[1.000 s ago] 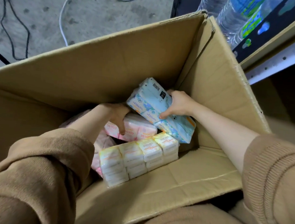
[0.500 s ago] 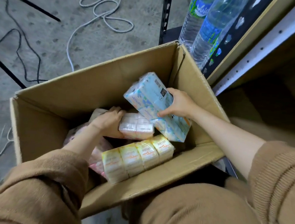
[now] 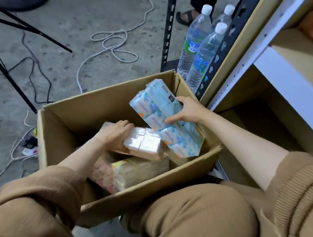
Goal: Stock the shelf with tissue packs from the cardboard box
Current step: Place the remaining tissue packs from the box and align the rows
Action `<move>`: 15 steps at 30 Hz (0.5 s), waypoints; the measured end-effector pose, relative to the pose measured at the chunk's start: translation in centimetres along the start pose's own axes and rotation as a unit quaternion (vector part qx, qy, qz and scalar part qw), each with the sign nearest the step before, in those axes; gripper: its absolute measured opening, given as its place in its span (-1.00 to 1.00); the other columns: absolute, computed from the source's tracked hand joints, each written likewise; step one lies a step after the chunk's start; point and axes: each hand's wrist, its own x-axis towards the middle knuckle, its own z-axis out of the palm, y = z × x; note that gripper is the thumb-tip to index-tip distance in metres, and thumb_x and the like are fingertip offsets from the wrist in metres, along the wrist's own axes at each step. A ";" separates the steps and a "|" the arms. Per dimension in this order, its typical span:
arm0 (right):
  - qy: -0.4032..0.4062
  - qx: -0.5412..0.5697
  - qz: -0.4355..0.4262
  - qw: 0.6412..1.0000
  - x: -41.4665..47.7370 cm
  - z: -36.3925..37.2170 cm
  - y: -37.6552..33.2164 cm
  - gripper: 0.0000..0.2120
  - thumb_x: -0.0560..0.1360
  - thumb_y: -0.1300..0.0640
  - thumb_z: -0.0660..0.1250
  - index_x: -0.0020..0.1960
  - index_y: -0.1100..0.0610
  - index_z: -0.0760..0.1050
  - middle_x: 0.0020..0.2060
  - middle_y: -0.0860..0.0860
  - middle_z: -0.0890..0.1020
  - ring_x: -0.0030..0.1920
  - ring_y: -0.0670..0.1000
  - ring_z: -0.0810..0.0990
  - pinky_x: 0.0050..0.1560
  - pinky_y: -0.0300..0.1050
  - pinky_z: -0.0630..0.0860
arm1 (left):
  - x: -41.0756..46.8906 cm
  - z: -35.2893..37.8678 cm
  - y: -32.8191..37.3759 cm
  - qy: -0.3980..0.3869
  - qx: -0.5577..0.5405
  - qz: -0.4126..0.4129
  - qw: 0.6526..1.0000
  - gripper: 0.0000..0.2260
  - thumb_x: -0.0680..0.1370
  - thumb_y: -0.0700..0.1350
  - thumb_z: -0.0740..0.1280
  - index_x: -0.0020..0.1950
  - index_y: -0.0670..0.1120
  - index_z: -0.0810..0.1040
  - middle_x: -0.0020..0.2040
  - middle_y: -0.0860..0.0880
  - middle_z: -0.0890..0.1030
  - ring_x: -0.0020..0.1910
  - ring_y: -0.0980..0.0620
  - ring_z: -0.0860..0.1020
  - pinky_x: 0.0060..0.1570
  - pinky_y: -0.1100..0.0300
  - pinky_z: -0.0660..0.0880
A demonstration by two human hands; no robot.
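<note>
Right hand (image 3: 187,109) grips the blue tissue pack (image 3: 163,117); left hand (image 3: 115,136) holds the pink pack (image 3: 144,145)

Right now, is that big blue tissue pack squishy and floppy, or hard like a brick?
Probably light and squishy: the right hand holds the blue tissue pack up alone. Its shiny plastic wrap may be slippery.

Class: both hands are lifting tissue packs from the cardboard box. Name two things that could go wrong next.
1. The right hand grips the long blue pack by one side only; it might tilt and slip, and the left hand, holding the pale pack, cannot steady it.
2. Swinging it toward the shelf could knock the water bottles beside the box.
</note>
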 end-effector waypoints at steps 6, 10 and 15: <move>-0.001 -0.015 -0.004 1.000 -1.9 -1.4 -1.5 -0.49 0.30 0.16 0.54 0.21 0.17 0.48 0.03 0.00 0.59 -0.01 -0.04 0.52 0.04 -0.22 0.41 | 0.1 -4.5 0.5 -0.072 0.005 -0.044 0.996 -0.20 0.20 0.15 0.55 0.34 -0.06 0.36 0.22 -0.01 0.45 0.26 -0.03 0.42 0.20 0.03 0.46; 0.014 -0.016 -0.016 1.000 -2.7 -2.3 -2.9 -0.54 0.29 0.17 0.54 0.16 0.18 0.54 0.01 0.03 0.64 -0.14 -0.06 0.57 -0.10 -0.33 0.50 | -0.5 -6.5 0.4 -0.117 0.007 -0.066 0.991 -0.25 0.19 0.14 0.56 0.30 -0.05 0.41 0.22 -0.02 0.49 0.21 -0.06 0.47 0.18 0.06 0.46; 0.001 -0.062 -0.038 0.997 -4.3 -3.4 -5.2 -0.69 0.28 0.16 0.54 -0.02 0.08 0.55 -0.11 -0.01 0.62 -0.23 -0.09 0.58 -0.25 -0.40 0.50 | -2.2 -9.0 0.5 -0.139 -0.013 -0.081 0.987 -0.35 0.21 0.12 0.55 0.23 -0.05 0.47 0.19 -0.04 0.54 0.14 -0.06 0.51 0.15 0.06 0.50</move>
